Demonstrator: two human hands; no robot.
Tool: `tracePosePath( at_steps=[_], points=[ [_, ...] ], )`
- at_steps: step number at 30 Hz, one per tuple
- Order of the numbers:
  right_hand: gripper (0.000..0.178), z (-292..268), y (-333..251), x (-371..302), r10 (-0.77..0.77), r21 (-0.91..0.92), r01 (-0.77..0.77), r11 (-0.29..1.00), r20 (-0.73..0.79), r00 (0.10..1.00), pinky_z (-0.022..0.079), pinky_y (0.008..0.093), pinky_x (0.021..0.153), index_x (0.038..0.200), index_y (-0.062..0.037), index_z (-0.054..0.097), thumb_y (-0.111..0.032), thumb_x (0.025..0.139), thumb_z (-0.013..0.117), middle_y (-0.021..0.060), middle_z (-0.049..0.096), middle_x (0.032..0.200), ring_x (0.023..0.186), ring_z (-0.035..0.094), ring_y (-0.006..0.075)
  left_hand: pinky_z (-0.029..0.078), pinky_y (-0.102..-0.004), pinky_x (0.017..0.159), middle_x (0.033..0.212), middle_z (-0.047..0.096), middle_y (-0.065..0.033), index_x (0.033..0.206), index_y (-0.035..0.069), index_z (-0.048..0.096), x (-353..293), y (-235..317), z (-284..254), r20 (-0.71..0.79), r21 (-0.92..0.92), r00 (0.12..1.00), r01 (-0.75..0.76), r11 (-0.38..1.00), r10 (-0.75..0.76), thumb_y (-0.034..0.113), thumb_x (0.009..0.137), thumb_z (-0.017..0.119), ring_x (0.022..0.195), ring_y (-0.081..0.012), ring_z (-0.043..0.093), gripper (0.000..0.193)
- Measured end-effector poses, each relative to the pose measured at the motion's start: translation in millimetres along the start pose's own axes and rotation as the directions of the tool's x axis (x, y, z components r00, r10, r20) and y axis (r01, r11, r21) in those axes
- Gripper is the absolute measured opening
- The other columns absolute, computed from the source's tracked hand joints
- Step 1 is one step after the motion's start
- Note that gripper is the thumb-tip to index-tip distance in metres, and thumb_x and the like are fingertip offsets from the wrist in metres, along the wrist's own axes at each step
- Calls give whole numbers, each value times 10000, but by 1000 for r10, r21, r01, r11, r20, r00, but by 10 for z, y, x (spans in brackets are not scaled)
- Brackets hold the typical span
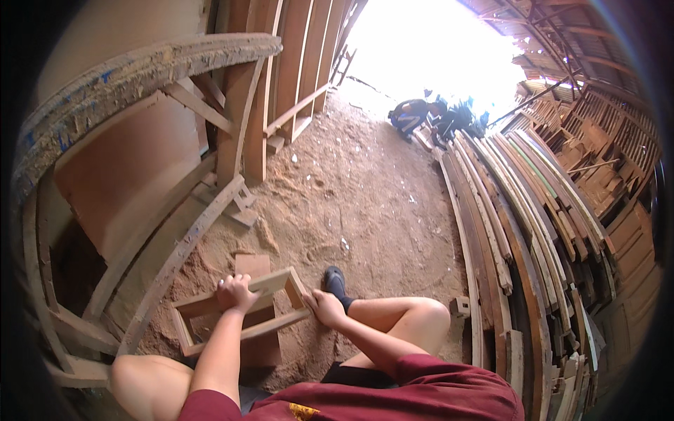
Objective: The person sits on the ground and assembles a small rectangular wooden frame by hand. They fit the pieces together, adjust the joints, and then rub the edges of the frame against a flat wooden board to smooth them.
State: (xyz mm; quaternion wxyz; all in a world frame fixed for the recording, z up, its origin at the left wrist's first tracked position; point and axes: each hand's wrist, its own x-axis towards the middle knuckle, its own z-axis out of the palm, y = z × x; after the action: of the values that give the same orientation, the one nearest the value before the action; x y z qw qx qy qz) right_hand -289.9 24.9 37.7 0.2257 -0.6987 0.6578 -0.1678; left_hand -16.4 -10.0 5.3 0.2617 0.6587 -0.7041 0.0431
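Note:
A small rectangular wooden frame [274, 325] lies tilted in front of my bent legs, its middle open. My left hand [236, 293], a ring on one finger, is closed over the frame's far rail, the fingertips partly hidden. Beside those fingers a pale flat strip [269, 282] runs along the far rail; whether it is part of the frame I cannot tell. At the right end, my right hand [326, 309] grips the frame's corner. A brown board [253, 264] shows beyond the frame and again below it.
Sawdust-covered ground [351, 189] stretches ahead. On the left stands a wooden bench [161, 59] with curved-looking legs and rails. Long planks [491, 224] are stacked at the right. Far off, a person [413, 116] crouches near a dark motorbike-like shape [456, 119]. My shoe [335, 281] is beside the frame.

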Motion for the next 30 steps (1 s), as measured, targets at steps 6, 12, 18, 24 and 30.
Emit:
tracePosePath(
  at_steps=[6,12,18,24,30],
  points=[
    [540,-37,-128,234,12,-18,-12,1000,-25,1000,519,532,760,937,-34,662,-548,1017,513,265,690,871,877,674,461,504,-430,777,793,699,-16,770,172,709,20,30,52,-13,-19,1000,8,1000,-9,590,601,856,822,-243,665,474],
    [547,-15,-94,153,54,-29,-52,998,101,993,527,508,839,1043,-43,695,-545,1024,481,252,714,979,989,686,425,507,-434,785,815,704,-25,797,176,702,-17,-11,34,-5,9,1000,-12,1000,12,597,609,845,829,-253,666,483],
    [551,-74,14,93,1,-52,0,999,36,999,527,521,856,1026,-41,697,-540,1031,462,248,718,983,994,685,428,514,-451,823,894,720,-25,851,188,728,17,70,26,80,29,997,11,1000,-13,612,595,848,889,-243,679,509],
    [553,34,-95,431,-47,-22,48,999,11,999,530,507,829,989,-24,701,-545,1013,518,266,705,962,955,683,437,505,-431,789,825,713,-11,801,190,728,24,-12,3,16,33,1000,-14,999,13,646,607,837,833,-237,677,508],
    [488,-30,2,-34,-1,109,-2,994,24,1000,521,495,779,976,-4,688,-475,1016,567,286,684,913,916,678,446,507,-420,784,816,711,-11,780,180,721,-15,40,0,-8,50,1000,-25,998,26,646,615,835,826,-236,674,507]
  ],
)
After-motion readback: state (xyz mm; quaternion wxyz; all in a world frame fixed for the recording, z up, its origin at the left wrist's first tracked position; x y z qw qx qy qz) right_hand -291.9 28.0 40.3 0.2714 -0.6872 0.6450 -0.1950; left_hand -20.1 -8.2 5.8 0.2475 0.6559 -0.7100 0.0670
